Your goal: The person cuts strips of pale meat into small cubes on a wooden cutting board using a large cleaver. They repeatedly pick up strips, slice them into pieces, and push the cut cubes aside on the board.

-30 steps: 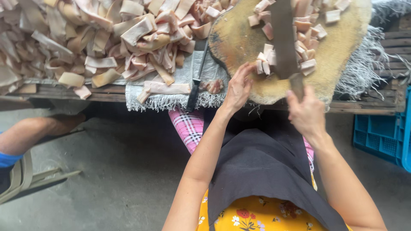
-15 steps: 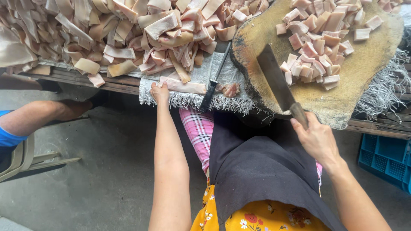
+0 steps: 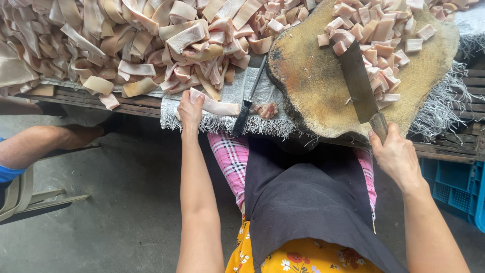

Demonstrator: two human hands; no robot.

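Observation:
My left hand [image 3: 190,110] grips the near end of a long pale pink strip of meat [image 3: 216,105] lying at the table's front edge, just below a big heap of similar strips [image 3: 126,45]. My right hand [image 3: 396,157] holds the handle of a broad cleaver [image 3: 357,81]. Its blade rests flat on a round wooden chopping block [image 3: 313,96]. A pile of small cut cubes [image 3: 376,35] lies on the far part of the block, beside the blade.
A slim dark-handled tool [image 3: 248,101] lies on the grey fringed cloth [image 3: 237,121] between strip and block. A small meat scrap [image 3: 265,108] sits near it. Another person's arm [image 3: 35,144] and a chair [image 3: 22,197] are at left. A blue crate [image 3: 454,189] stands at right.
My left hand moved left from the chopping block to the table edge and took hold of a strip. The cleaver stayed on the block, now lying more upright in view.

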